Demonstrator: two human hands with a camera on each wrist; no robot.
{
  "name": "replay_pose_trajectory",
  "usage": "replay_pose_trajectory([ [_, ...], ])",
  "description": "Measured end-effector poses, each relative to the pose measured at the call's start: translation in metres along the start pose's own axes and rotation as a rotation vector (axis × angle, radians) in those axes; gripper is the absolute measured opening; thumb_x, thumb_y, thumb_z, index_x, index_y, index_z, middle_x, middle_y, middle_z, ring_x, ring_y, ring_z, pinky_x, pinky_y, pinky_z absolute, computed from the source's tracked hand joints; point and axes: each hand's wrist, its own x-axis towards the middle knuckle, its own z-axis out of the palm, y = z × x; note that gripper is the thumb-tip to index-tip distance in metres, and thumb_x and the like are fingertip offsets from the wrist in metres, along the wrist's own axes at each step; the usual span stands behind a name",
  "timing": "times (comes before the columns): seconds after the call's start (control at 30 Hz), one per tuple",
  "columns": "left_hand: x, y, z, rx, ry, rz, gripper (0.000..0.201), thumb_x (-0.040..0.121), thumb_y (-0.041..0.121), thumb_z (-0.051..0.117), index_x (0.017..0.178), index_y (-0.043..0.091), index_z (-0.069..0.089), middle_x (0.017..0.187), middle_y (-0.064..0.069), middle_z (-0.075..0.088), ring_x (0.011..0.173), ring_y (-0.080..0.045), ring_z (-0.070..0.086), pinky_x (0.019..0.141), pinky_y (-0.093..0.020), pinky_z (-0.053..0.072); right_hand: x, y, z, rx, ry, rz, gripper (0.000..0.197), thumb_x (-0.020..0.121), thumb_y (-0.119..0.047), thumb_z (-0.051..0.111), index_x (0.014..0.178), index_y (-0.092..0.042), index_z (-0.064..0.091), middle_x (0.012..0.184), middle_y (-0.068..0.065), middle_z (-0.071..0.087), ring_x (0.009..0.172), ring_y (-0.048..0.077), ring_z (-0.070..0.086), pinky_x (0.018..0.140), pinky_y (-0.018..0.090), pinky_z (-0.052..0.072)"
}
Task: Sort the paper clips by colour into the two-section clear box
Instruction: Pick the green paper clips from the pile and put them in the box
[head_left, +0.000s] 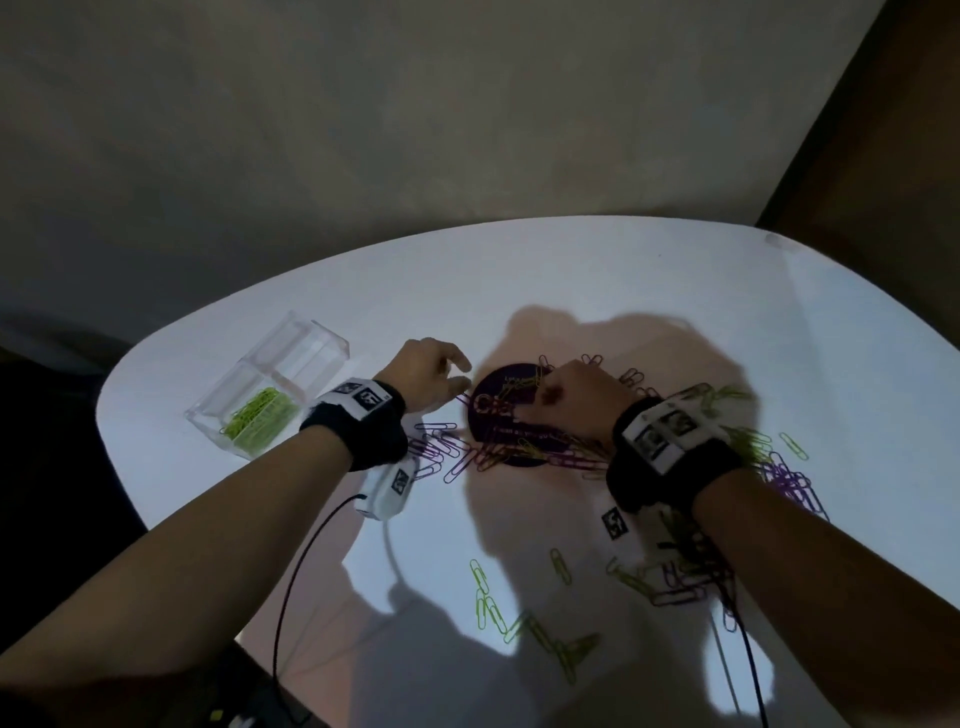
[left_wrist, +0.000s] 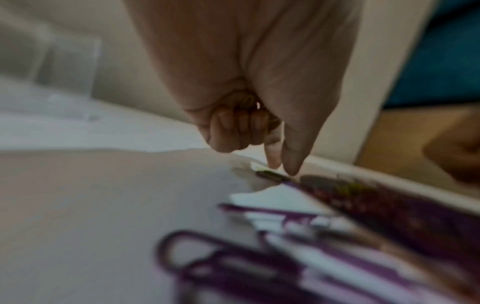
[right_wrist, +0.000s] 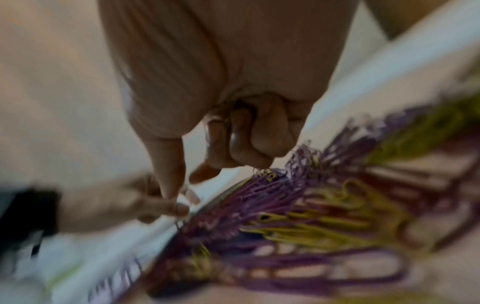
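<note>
A clear two-section box (head_left: 332, 340) stands at the table's left; its near section holds green paper clips (head_left: 260, 415), and its far section looks empty. A dark round disc (head_left: 498, 382) at the table's middle carries purple and green clips (right_wrist: 311, 228). My left hand (head_left: 465, 376) is at the disc's left edge. Its thumb and forefinger (left_wrist: 274, 158) point down at a green clip (left_wrist: 270, 174), and its other fingers curl round greenish clips. My right hand (head_left: 540, 397) is over the disc. Thin wire shows between its curled fingers (right_wrist: 239, 139).
Purple clips (head_left: 441, 447) lie left of the disc. A mixed purple and green heap (head_left: 779, 467) lies at the right, under my right wrist. Loose green clips (head_left: 493, 608) lie near the front edge. A black cable (head_left: 291, 571) hangs from my left wrist.
</note>
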Motion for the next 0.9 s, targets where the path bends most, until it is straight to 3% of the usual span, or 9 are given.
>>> replay_pose_trajectory([
  [0.07,0.0,0.0,0.003,0.1,0.025,0.06,0.021,0.084,0.023,0.068,0.102,0.012,0.068,0.067,0.004,0.053,0.075,-0.016,0.051,0.074,-0.024,0.041,-0.005,-0.006,0.009,-0.324,0.004,-0.069,0.026,0.081,-0.042,0.068,0.082,-0.016,0.074,0.077,-0.007,0.069,0.072,0.011,0.063,0.068,0.024,0.049],
  [0.13,-0.001,-0.001,0.002,0.135,0.051,0.117,0.015,0.085,0.021,0.067,0.095,0.011,0.071,0.081,-0.003,0.062,0.08,-0.018,0.054,0.074,-0.024,0.042,-0.008,-0.011,0.018,-0.464,0.014,-0.087,0.024,0.082,-0.037,0.068,0.085,-0.014,0.074,0.083,0.0,0.072,0.077,0.017,0.066,0.073,0.029,0.054],
  [0.23,0.0,-0.001,0.003,0.179,-0.026,0.163,0.013,0.088,0.011,0.055,0.084,0.007,0.067,0.086,-0.004,0.067,0.086,-0.024,0.062,0.071,-0.025,0.044,-0.007,-0.016,0.024,-0.506,0.021,-0.077,0.02,0.084,-0.029,0.067,0.092,-0.012,0.073,0.092,0.004,0.071,0.086,0.023,0.066,0.076,0.033,0.054],
  [0.33,-0.003,0.003,0.003,0.165,-0.065,0.159,0.014,0.094,0.015,0.048,0.084,0.008,0.056,0.084,-0.002,0.058,0.08,-0.023,0.056,0.066,-0.026,0.037,-0.004,-0.02,0.027,-0.52,-0.013,-0.081,0.015,0.085,-0.019,0.062,0.093,-0.012,0.073,0.097,0.005,0.071,0.089,0.024,0.066,0.08,0.037,0.056],
  [0.43,-0.016,0.005,0.001,-0.135,-0.051,0.073,0.02,0.097,0.023,0.044,0.077,0.02,0.043,0.085,-0.005,0.053,0.075,-0.018,0.044,0.065,-0.028,0.035,-0.005,-0.019,0.027,-0.462,-0.005,-0.107,0.015,0.084,-0.016,0.061,0.088,-0.014,0.075,0.093,0.004,0.072,0.085,0.022,0.067,0.077,0.034,0.056],
  [0.6,-0.064,0.018,0.008,-0.773,-0.048,-0.041,0.009,0.099,0.013,0.043,0.096,0.011,0.051,0.075,-0.001,0.045,0.063,-0.011,0.041,0.054,-0.019,0.038,-0.015,-0.011,0.016,-0.094,0.095,-0.075,0.014,0.087,-0.022,0.064,0.086,-0.012,0.073,0.083,-0.001,0.069,0.075,0.012,0.061,0.071,0.024,0.045],
  [0.67,-0.083,0.023,0.016,-1.022,-0.078,-0.116,0.016,0.099,0.004,0.038,0.1,0.007,0.054,0.067,-0.001,0.043,0.054,-0.009,0.038,0.044,-0.016,0.033,-0.026,-0.009,0.013,0.35,0.029,0.026,0.018,0.091,-0.017,0.055,0.074,-0.015,0.06,0.066,-0.003,0.053,0.056,0.009,0.045,0.055,0.022,0.035],
  [0.77,-0.108,0.028,0.03,-1.338,-0.13,-0.262,0.026,0.094,-0.002,0.028,0.082,0.007,0.051,0.066,-0.006,0.041,0.049,-0.012,0.037,0.041,-0.018,0.033,-0.046,-0.002,0.012,1.102,-0.09,0.229,0.025,0.087,-0.011,0.038,0.063,-0.019,0.035,0.053,-0.003,0.032,0.046,0.01,0.026,0.041,0.019,0.017],
  [0.9,-0.134,0.027,0.051,-1.418,-0.143,-0.398,0.026,0.087,0.011,0.031,0.064,0.009,0.044,0.065,-0.01,0.046,0.05,-0.018,0.041,0.045,-0.024,0.034,-0.079,0.002,0.022,1.334,-0.188,0.164,0.005,0.066,-0.014,0.034,0.061,-0.015,0.034,0.056,0.001,0.029,0.046,0.014,0.03,0.037,0.019,0.018],
])
